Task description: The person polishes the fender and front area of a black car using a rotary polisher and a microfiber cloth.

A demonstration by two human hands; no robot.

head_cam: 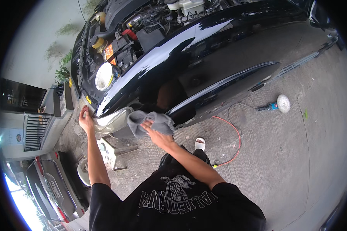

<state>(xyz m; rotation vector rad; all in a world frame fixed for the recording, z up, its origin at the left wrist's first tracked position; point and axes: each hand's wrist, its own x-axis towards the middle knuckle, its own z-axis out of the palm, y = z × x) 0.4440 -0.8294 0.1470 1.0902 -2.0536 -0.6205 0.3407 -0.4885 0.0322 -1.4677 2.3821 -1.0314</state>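
A grey cloth (159,127) lies under my right hand (156,134), which holds it at the front corner of a car's glossy black fender (173,75), beside the headlight (112,119). Part of the cloth hangs in loose folds around my fingers. My left hand (86,117) touches the front end of the car near the headlight's far edge, fingers bent and close together; no object shows in it. In the open engine bay, an opened round tin (104,76) stands near the fender's edge, next to the car battery (120,50).
A corded polisher with a white pad (283,104) lies on the concrete floor to the right. An orange cord (237,130) curves across the ground near my white slipper (200,143). White plastic stools (110,154) stand at lower left, with a grey car (53,187) behind them.
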